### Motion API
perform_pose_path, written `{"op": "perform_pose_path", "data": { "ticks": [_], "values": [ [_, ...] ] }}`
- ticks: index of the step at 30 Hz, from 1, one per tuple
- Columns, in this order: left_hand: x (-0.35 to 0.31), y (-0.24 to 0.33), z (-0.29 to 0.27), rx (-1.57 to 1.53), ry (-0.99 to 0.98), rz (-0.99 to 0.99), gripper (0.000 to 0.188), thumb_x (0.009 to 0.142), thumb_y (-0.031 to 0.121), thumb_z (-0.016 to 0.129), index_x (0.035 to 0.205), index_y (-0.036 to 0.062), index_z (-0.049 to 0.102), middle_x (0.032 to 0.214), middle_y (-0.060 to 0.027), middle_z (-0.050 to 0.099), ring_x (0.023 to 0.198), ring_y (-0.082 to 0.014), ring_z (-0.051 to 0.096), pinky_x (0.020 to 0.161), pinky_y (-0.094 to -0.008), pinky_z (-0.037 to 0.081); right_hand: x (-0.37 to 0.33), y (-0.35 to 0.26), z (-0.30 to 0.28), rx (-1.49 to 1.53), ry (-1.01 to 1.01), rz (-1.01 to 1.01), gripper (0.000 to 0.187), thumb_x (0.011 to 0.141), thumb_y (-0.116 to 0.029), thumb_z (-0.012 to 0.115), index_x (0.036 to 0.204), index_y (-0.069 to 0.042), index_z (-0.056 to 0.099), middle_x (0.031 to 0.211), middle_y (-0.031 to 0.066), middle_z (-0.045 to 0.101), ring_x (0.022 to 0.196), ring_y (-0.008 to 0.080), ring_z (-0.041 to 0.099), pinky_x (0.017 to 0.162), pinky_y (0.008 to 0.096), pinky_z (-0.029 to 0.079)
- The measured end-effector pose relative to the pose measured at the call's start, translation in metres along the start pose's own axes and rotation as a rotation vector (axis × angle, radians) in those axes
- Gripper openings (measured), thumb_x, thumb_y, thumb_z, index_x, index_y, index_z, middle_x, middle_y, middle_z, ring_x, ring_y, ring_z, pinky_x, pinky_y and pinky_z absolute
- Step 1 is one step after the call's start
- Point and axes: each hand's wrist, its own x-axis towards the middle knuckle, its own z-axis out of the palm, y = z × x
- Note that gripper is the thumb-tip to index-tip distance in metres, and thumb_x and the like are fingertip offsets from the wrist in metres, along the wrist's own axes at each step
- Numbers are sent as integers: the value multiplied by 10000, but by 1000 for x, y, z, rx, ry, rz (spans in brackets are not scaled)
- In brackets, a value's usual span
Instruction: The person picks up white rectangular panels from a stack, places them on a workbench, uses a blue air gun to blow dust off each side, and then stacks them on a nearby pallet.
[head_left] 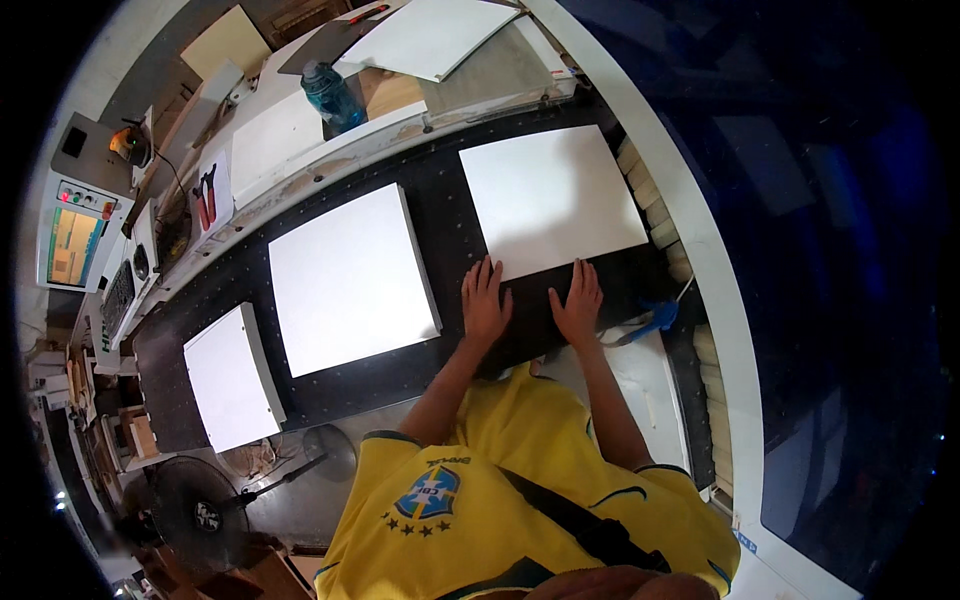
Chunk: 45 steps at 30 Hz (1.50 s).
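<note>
In the head view, a white panel [555, 190] lies flat on the black table [447, 230], just beyond both hands. The left hand [486, 308], fingers slightly spread, is at its near left corner; the right hand [577, 304], likewise loosely spread, has fingertips at its near edge. Neither pinches anything.

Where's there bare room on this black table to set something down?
The black table has a bare strip between the middle panel and the right panel, plus a narrower one between the middle panel and the left panel. It's crowded along the right panel's near edge, where the left hand and right hand are.
</note>
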Motion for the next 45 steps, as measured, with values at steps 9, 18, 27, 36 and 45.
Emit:
{"op": "perform_pose_path", "data": {
  "ticks": [9,18,27,36,45],
  "values": [
    [62,6,28,77,130,47,663,933,255,728,1535,66,527,1560,-177,521,1438,-402,466,1220,-571,330,69,30,-6,-167,27,-93,757,1062,-433,594,1655,-54,315,1679,169,364,1563,347,313,1242,590,241],
    [102,3,39,-48,131,-46,654,920,280,773,1491,49,554,1495,-147,586,1440,-368,461,1223,-530,327,120,49,9,-180,-13,-90,736,1080,-411,553,1665,-49,293,1710,162,320,1579,353,293,1278,580,197],
    [125,-5,56,-135,233,-157,503,920,206,812,1372,70,638,1385,-99,663,1382,-335,527,1164,-495,383,136,51,8,-186,-55,-120,757,1093,-463,501,1683,-62,250,1732,163,278,1593,351,271,1292,564,179],
    [145,-3,64,-193,164,-136,391,910,276,837,1231,65,769,1371,-53,700,1381,-309,521,1160,-506,380,147,51,17,-199,21,-43,783,1075,-411,580,1675,-31,251,1723,222,264,1587,391,264,1287,553,197],
    [160,-5,65,-238,92,-208,681,863,357,862,1405,18,625,1522,-126,563,1466,-333,430,1213,-508,345,182,44,43,-225,167,384,891,1044,-564,563,1630,61,317,1723,242,269,1605,386,228,1291,554,174]
  ]
}}
